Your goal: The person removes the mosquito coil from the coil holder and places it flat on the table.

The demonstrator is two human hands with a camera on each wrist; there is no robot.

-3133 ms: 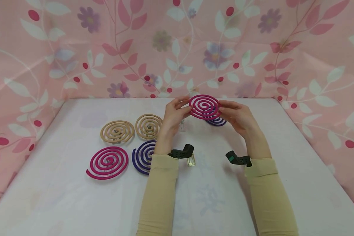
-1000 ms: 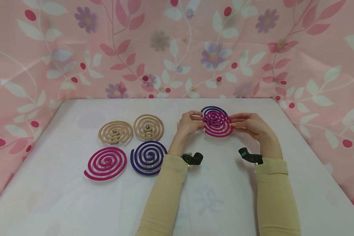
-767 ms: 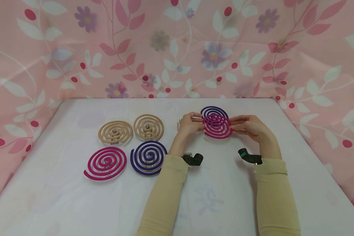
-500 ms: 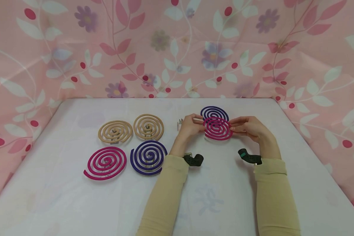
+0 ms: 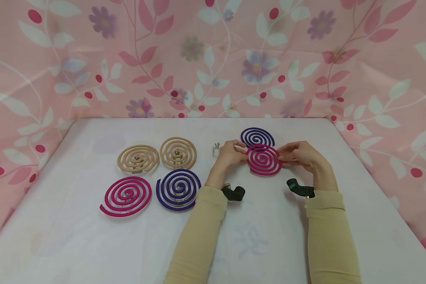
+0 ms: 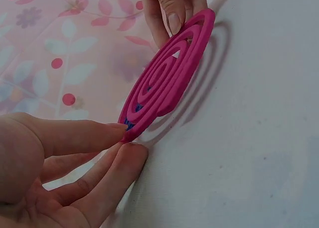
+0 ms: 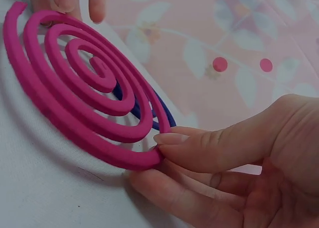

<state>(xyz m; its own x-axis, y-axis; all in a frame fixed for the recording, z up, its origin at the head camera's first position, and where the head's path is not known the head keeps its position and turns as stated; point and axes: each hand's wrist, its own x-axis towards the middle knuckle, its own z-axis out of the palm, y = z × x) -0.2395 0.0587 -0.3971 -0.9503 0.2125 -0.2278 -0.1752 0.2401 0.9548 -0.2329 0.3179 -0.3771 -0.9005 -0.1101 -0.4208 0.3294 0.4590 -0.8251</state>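
A pink mosquito coil (image 5: 264, 159) is held between both hands, slightly above the white table, its shadow beneath it in the left wrist view. My left hand (image 5: 230, 154) pinches its left rim between thumb and fingers. Opposite, my right hand (image 5: 299, 154) pinches the right rim; in the right wrist view the thumb lies on top of the pink coil (image 7: 124, 134) and fingers are beneath. Just behind, a purple mosquito coil (image 5: 257, 136) has its front edge overlapped by the pink one in the head view. What lies under the held coil cannot be made out.
Two tan coils (image 5: 137, 158), another pink coil (image 5: 128, 194) and another purple coil (image 5: 180, 187) sit on small metal stands at the left. A bare metal stand (image 5: 216, 151) is left of my left hand. Another stand (image 5: 227, 185) is mostly hidden by the left wrist.
Both hands have lowered the pink coil and brought it nearer, with a move to the right at first. More of the purple coil behind it now shows. The coils at the left stay put.
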